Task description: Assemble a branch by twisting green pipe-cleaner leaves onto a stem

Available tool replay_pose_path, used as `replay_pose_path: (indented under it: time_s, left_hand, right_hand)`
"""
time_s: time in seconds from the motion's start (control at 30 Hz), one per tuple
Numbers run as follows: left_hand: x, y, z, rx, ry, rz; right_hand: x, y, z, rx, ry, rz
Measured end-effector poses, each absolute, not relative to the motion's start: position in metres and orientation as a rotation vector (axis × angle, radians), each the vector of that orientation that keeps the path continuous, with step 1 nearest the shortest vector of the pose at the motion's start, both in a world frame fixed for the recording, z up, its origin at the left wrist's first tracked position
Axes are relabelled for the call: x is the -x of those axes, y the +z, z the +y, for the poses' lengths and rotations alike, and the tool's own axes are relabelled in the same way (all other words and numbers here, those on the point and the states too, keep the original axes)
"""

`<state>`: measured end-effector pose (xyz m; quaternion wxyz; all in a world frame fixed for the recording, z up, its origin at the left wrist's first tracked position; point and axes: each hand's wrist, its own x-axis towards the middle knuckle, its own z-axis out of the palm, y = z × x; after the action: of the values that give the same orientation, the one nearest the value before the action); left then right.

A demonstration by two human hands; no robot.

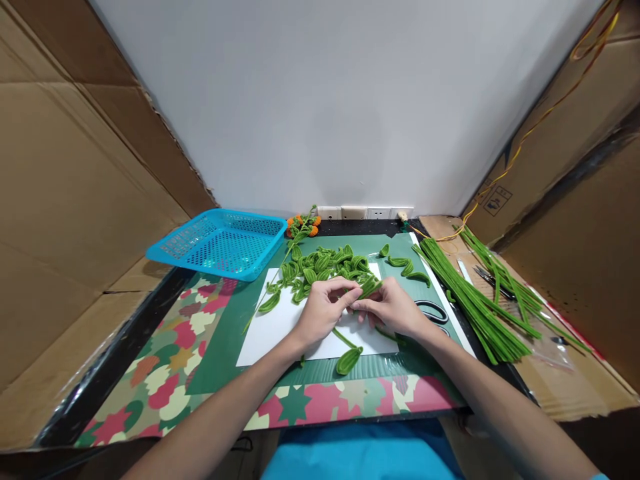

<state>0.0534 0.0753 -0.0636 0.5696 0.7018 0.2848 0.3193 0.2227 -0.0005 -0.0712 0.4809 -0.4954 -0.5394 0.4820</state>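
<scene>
Between my two hands is a green pipe-cleaner leaf [370, 287], pinched at its near end. My left hand [327, 307] is closed, thumb and fingertips pressed together on it. From the other side my right hand [393, 305] grips the same leaf with thumb and finger. Behind them lies a pile of green pipe-cleaner leaves [320, 263] on white paper [265, 340]. A single leaf with a stem [349, 361] rests just in front of my hands. Beside my right wrist are the black handles of scissors [431, 311], the rest partly covered.
A blue perforated basket [225, 243] stands at back left. Beside it lies a stem with orange flowers [303, 227]. Bundled green pipe cleaners [475, 300] lie at right, with pliers [493, 283] beyond. Cardboard walls [75, 167] flank the table; a yellow cord [530, 130] runs to the sockets.
</scene>
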Motion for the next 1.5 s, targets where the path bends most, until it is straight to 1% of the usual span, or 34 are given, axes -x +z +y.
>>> replay_pose_path:
  time_s: [0.2,0.47,0.7,0.9,1.1,1.33,1.5]
  left_hand:
    - [-0.054,-0.059,0.077,-1.582,0.686,0.612]
    - [-0.055,-0.059,0.078,-1.557,0.71,0.605]
    - [-0.056,-0.062,0.077,-1.54,0.648,0.588]
    - [-0.059,-0.065,0.077,-1.374,0.697,0.621]
    - [-0.062,-0.068,0.075,-1.355,0.745,0.605]
    - [-0.065,-0.08,0.068,-1.466,0.721,0.61]
    - [-0.062,-0.08,0.066,-1.524,0.713,0.631]
  right_hand:
    - [-0.229,-0.071,-0.002,1.286,1.057,-1.228]
    - [-0.233,-0.062,-0.003,1.21,0.881,-1.143]
    - [-0.23,-0.06,-0.001,1.119,0.915,-1.085]
    - [-0.224,-0.066,0.0,1.042,0.902,-0.932]
    - [-0.217,-0.074,0.001,1.029,0.869,-0.725]
    - [-0.21,-0.077,0.0,1.139,0.776,-0.799]
    - [-0.21,-0.079,-0.001,1.199,0.726,-0.898]
